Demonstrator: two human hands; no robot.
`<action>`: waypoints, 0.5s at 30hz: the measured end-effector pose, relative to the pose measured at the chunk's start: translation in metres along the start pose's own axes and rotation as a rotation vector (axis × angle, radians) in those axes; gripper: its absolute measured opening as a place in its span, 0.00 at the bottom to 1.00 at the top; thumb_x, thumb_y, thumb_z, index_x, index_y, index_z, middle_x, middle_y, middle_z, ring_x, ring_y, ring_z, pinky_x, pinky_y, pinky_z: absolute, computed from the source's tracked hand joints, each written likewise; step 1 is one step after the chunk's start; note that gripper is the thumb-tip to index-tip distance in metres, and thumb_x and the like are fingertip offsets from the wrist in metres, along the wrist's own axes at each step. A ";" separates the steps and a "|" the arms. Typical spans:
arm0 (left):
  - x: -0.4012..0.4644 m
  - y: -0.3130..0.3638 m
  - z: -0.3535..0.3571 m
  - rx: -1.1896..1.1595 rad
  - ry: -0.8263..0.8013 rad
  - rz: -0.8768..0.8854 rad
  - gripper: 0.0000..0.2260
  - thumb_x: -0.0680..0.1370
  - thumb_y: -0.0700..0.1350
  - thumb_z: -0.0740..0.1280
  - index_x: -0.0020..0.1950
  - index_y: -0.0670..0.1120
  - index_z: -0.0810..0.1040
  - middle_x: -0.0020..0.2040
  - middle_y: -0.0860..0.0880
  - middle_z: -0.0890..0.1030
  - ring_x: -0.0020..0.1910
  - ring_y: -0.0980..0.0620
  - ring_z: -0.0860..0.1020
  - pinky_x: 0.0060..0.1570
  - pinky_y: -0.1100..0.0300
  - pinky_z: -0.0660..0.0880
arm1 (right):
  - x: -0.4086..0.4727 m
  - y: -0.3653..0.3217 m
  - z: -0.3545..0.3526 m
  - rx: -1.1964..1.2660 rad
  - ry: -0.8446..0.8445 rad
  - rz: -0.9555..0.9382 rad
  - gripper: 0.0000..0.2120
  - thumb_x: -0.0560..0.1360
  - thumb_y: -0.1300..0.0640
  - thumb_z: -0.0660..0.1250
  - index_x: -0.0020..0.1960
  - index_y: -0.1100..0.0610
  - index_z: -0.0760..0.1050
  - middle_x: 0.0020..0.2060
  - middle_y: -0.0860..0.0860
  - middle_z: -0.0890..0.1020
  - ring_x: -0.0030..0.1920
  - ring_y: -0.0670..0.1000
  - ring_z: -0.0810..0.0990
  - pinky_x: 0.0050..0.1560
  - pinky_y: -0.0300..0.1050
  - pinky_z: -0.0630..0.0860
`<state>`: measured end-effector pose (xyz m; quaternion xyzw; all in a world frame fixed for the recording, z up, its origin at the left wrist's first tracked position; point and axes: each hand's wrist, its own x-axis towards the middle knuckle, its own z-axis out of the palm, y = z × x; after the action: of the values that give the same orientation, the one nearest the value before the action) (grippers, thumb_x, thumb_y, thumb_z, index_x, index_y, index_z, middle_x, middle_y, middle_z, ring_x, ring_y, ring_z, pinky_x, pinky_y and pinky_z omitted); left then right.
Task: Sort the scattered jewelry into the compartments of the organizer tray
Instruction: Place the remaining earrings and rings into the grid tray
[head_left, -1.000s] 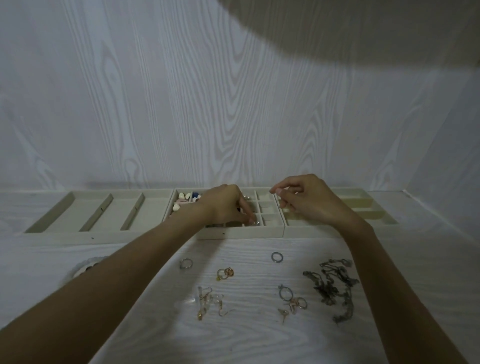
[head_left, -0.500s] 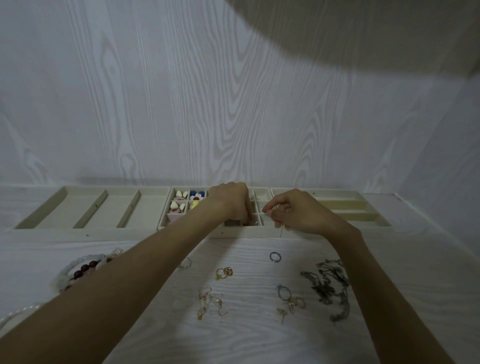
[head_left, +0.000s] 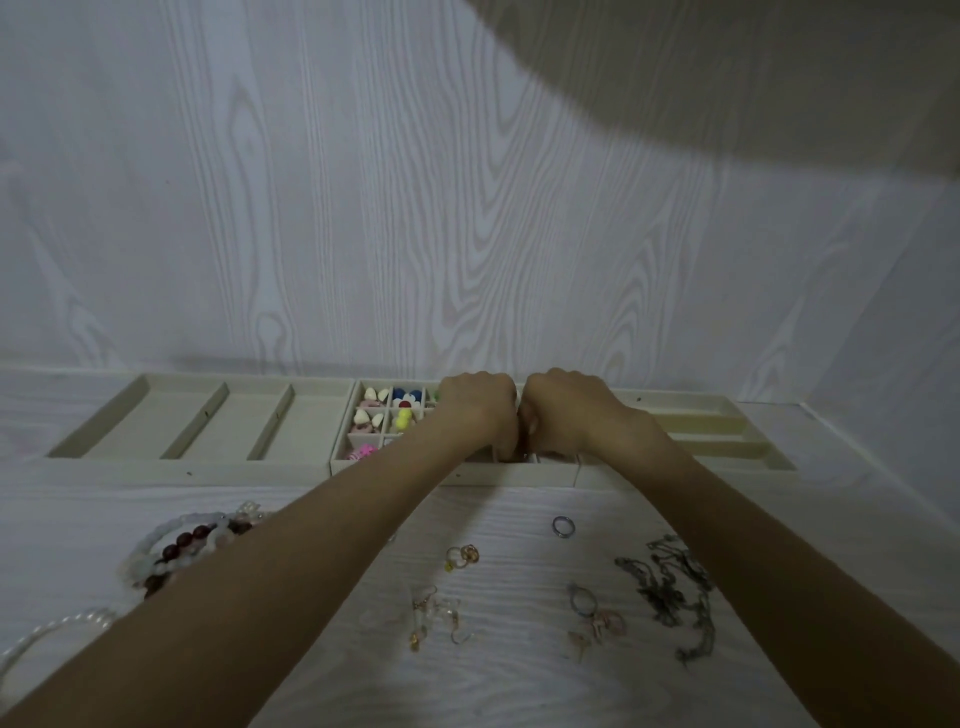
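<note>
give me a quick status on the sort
Both hands knuckle to knuckle over gridded tray, fingers hidden. Rings, chain unsorted on table. Nothing blocking.

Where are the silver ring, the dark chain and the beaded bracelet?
silver ring (head_left: 563, 526), head view, on its band.
dark chain (head_left: 670, 597), head view, middle of the tangle.
beaded bracelet (head_left: 179, 543), head view, on a dark red bead.

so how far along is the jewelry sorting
Done: colourful earrings fill several small cells of the middle tray. In hand: left hand and right hand meet over its cells; what they hold is hidden. Left: silver ring, chain necklace, bead bracelets.
</note>
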<state>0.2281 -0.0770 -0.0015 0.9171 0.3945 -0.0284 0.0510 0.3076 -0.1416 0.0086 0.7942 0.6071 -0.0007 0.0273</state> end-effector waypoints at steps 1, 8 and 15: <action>0.000 0.000 0.001 -0.001 -0.003 -0.005 0.15 0.70 0.47 0.72 0.53 0.46 0.73 0.41 0.50 0.73 0.45 0.50 0.74 0.45 0.58 0.68 | 0.001 -0.004 0.000 -0.038 0.005 0.001 0.12 0.72 0.54 0.69 0.53 0.58 0.76 0.49 0.54 0.79 0.42 0.52 0.75 0.41 0.44 0.67; 0.001 0.001 0.001 -0.014 -0.016 -0.030 0.18 0.72 0.47 0.72 0.58 0.45 0.74 0.54 0.48 0.79 0.55 0.49 0.77 0.47 0.58 0.67 | 0.006 -0.014 0.000 -0.061 -0.044 0.062 0.12 0.72 0.57 0.70 0.54 0.56 0.75 0.47 0.52 0.78 0.44 0.51 0.75 0.44 0.43 0.66; 0.004 0.001 0.000 0.003 -0.041 -0.063 0.19 0.72 0.47 0.72 0.61 0.44 0.73 0.56 0.47 0.78 0.57 0.48 0.76 0.53 0.57 0.69 | 0.010 -0.007 0.008 -0.013 -0.025 0.108 0.13 0.71 0.58 0.70 0.37 0.55 0.66 0.32 0.48 0.68 0.37 0.49 0.70 0.41 0.43 0.66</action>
<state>0.2317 -0.0752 -0.0018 0.9035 0.4219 -0.0492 0.0568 0.3036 -0.1303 0.0000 0.8255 0.5630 -0.0052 0.0402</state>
